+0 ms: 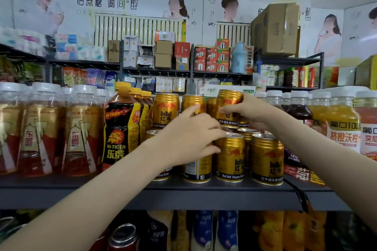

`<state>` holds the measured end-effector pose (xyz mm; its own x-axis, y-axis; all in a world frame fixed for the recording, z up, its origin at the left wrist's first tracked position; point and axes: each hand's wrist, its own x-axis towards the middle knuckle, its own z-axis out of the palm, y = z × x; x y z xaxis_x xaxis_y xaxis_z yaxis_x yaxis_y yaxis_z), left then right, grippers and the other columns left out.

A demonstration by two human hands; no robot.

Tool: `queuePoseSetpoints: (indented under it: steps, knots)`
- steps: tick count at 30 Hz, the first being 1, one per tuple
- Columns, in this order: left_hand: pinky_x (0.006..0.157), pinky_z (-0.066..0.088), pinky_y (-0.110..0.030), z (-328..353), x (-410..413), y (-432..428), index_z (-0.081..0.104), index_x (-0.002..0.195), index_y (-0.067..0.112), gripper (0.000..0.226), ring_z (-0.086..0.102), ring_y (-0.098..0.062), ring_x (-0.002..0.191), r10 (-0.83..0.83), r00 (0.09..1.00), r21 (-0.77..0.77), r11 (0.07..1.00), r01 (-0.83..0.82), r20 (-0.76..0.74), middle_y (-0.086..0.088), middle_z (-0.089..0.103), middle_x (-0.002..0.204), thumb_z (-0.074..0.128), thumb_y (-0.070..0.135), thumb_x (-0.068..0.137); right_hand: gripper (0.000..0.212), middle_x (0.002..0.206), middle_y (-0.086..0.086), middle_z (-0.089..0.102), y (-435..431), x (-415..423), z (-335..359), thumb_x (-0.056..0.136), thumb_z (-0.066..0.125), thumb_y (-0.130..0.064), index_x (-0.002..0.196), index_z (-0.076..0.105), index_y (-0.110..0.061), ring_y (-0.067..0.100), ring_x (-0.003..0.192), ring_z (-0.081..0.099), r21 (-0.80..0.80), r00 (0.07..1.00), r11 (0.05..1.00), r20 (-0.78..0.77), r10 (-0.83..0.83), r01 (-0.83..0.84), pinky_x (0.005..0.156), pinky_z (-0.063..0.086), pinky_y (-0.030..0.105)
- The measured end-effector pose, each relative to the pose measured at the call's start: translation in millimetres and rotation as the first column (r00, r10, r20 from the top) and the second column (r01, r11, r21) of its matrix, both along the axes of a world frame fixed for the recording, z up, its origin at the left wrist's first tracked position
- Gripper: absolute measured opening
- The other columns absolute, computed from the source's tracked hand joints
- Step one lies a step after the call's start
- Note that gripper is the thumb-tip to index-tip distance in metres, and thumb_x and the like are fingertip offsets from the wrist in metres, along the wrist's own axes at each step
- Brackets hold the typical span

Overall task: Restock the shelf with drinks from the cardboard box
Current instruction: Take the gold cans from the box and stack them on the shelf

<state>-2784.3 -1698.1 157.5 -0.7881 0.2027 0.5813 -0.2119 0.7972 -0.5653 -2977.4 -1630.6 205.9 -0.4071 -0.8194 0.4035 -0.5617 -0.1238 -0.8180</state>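
Gold Red Bull cans stand in two tiers on the dark shelf. My right hand grips a gold can, tilted, at the upper tier above the lower cans. My left hand is curled over the top of a front-row can, its forefinger stretched toward the upper cans. Two more front-row cans stand to the right. The cardboard box of the task is out of view.
Black Hi-Tiger bottles and clear tea bottles fill the shelf on the left. Orange juice bottles stand on the right. A lower shelf holds more bottles. Behind is another rack with boxes.
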Motion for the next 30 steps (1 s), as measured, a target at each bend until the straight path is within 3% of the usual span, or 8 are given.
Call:
queuePoseSetpoints:
  steps: [4,6,9,11,16,19,24,30]
  knots:
    - [0.102,0.038,-0.034,-7.2,1.0,-9.4,0.046,0.139,0.023,0.047,0.054,-0.015,0.119,-0.018,0.996,0.131,0.991,0.006,0.086,0.003,0.058,0.131,0.051,0.04,0.095,0.049,0.107,0.008,0.068,-6.0,-3.6,-0.7,0.072,0.08,-0.009,0.114,0.056,-0.01,0.022,0.098,0.066,0.07,0.999,0.997,-0.04,0.021,-0.018,0.08,0.051,0.031]
    - [0.094,0.046,-0.033,-10.8,3.8,-12.0,0.049,0.137,0.023,0.046,0.055,-0.015,0.116,-0.049,0.997,0.159,0.987,0.04,0.058,0.003,0.058,0.13,0.048,0.042,0.095,0.06,0.112,0.007,0.066,-7.1,-5.6,-0.8,0.069,0.083,-0.013,0.12,0.051,-0.012,0.023,0.103,0.064,0.116,0.999,0.993,-0.041,0.023,-0.018,0.086,0.051,0.035]
    - [0.086,0.052,-0.035,-20.0,6.1,-20.6,0.054,0.131,0.023,0.052,0.06,-0.015,0.109,-0.042,0.999,0.18,0.983,0.042,-0.004,0.003,0.063,0.121,0.033,0.052,0.092,0.064,0.113,0.003,0.062,-6.3,-4.3,-1.6,0.07,0.083,-0.025,0.121,0.047,-0.016,0.019,0.1,0.06,0.178,0.989,0.982,-0.145,-0.042,0.068,0.079,0.05,0.031]
    - [0.084,0.053,-0.035,-29.2,6.6,-23.4,0.053,0.132,0.022,0.058,0.061,-0.015,0.106,-0.034,0.999,0.19,0.981,0.041,-0.037,0.002,0.064,0.119,0.03,0.056,0.09,0.073,0.115,0.004,0.061,-7.3,-5.8,-3.7,0.066,0.085,-0.036,0.124,0.045,-0.017,0.021,0.102,0.06,0.171,0.972,0.974,-0.207,-0.111,0.148,0.091,0.051,0.04]
    - [0.076,0.049,-0.027,-39.2,7.5,-23.9,0.05,0.134,0.022,0.064,0.06,-0.014,0.103,-0.006,0.997,0.165,0.986,0.02,-0.083,0.002,0.063,0.116,0.033,0.06,0.086,0.1,0.14,0.01,0.045,-3.5,2.0,-8.0,0.075,0.079,-0.035,0.15,0.014,-0.024,0.027,0.123,0.049,0.089,0.916,0.969,-0.354,-0.187,0.232,0.101,0.042,0.037]
    - [0.074,0.05,-0.029,-40.6,6.2,-21.4,0.049,0.134,0.023,0.063,0.06,-0.015,0.101,0.017,0.995,0.174,0.985,0.002,-0.103,0.001,0.063,0.115,0.033,0.059,0.086,0.091,0.152,0.008,0.034,1.6,11.3,-11.6,0.085,0.07,-0.038,0.153,0.012,-0.024,0.026,0.135,0.037,0.0,0.79,0.948,-0.553,-0.264,0.317,0.105,0.034,0.036]
    - [0.078,0.051,-0.034,-51.2,1.0,-18.3,0.056,0.129,0.019,0.057,0.063,-0.021,0.097,0.033,0.979,0.167,0.986,0.001,-0.201,-0.005,0.065,0.111,0.039,0.051,0.085,0.076,0.15,0.007,0.032,22.1,25.5,-24.9,0.093,0.058,-0.036,0.153,0.016,-0.019,0.025,0.137,0.028,-0.17,0.54,0.905,-0.754,-0.374,0.389,0.109,0.029,0.04]
    - [0.097,0.043,-0.04,-67.2,-3.3,-7.1,0.058,0.126,0.011,0.05,0.057,-0.028,0.114,0.005,0.953,0.243,0.967,0.073,-0.302,-0.013,0.06,0.123,0.046,0.038,0.085,0.047,0.132,0.01,0.05,55.0,61.8,-59.6,0.095,0.053,-0.025,0.138,0.044,-0.008,0.025,0.124,0.043,-0.308,0.383,0.887,-0.816,-0.433,0.345,0.1,0.041,0.039]
